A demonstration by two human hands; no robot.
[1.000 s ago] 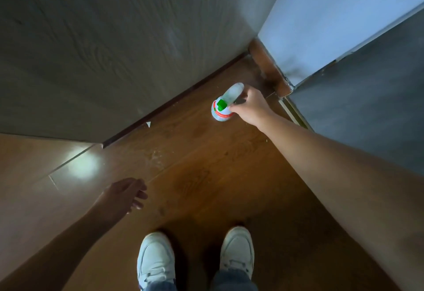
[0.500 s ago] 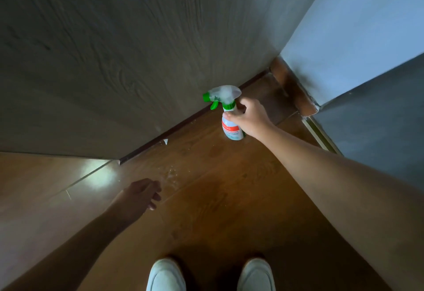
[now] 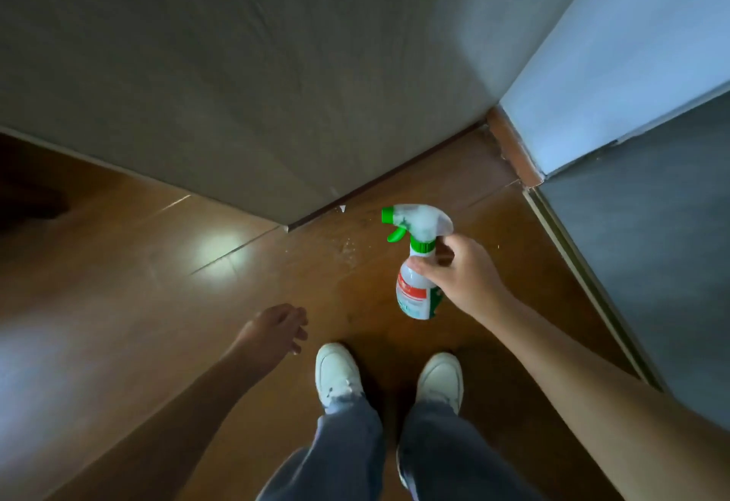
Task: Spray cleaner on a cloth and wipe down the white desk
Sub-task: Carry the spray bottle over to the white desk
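Spray bottle (image 3: 414,291) held by the neck, right of centre, above the wooden floor (image 3: 158,263).

The right hand (image 3: 462,279) has a closed grip: thumb and fingers curl round the bottle's neck and shoulder, just under the green collar. The green trigger is untouched and the nozzle points toward the left of the frame. The bottle hangs roughly upright and seems to be clear of the floor. At lower centre-left the left hand (image 3: 274,330) hangs loosely curled, its grip holding nothing. No cloth or white counter is in view, so spraying looks some way off. To do this step well, carry the bottle upright with fingers off the trigger. Let the free hand fetch the cloth. Only then slide the grip up so a finger reaches the trigger, with the nozzle aimed into the cloth.
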